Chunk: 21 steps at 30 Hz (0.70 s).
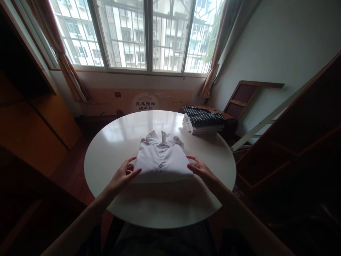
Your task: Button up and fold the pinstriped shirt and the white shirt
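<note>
A folded white shirt (149, 164) lies on the round white table (117, 142), with its collar toward the window and its buttoned front facing up. At the shirt's left edge is my left hand (126, 170), closed on the cloth, thumb on top and fingers at the side. My right hand (198, 166) grips the opposite edge in much the same way, its thumb against the fabric. The fingertips under the shirt are partly hidden.
A stack of folded clothes with a striped black garment (204, 117) on top sits at the table's back right. Behind it are a wooden chair (241, 97) and a barred window (125, 35). Dark wooden furniture (290, 142) stands to the right.
</note>
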Available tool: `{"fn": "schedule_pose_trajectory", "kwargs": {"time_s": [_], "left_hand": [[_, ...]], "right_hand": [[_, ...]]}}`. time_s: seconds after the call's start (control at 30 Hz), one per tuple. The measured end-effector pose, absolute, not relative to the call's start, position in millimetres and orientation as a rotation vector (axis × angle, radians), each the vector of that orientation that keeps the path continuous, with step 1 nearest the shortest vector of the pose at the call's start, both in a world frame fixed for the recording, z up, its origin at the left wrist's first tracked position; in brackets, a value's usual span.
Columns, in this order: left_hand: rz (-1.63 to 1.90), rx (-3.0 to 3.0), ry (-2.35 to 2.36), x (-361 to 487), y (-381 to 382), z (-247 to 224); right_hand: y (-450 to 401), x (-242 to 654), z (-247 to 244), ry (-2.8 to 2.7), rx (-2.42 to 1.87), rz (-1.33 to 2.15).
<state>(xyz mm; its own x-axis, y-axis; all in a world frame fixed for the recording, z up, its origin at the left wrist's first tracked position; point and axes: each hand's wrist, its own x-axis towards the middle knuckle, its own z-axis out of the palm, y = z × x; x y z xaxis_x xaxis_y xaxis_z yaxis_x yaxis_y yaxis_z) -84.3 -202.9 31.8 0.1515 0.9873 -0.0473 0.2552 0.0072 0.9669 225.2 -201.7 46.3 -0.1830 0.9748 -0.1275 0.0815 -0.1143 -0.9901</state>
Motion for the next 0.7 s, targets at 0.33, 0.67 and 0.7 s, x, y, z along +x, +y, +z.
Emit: {"fn": "schedule_pose_trajectory", "kwargs": {"time_s": [0.33,0.67,0.7], "left_hand": [[1.053,1.548,1.506,-71.4,-218.2,21.5],[0.839,1.588,1.718,-68.6,-202.1,31.4],[0.806,1.6,1.712,-68.7,-198.9,31.4]], "right_hand": [[-226.6,213.6,39.4,-1.448,-1.436,1.201],[-211.1,212.9,32.5,-1.561,-1.592,1.079],[-209.5,212.0,32.3,-1.604,-1.598,1.044]]}}
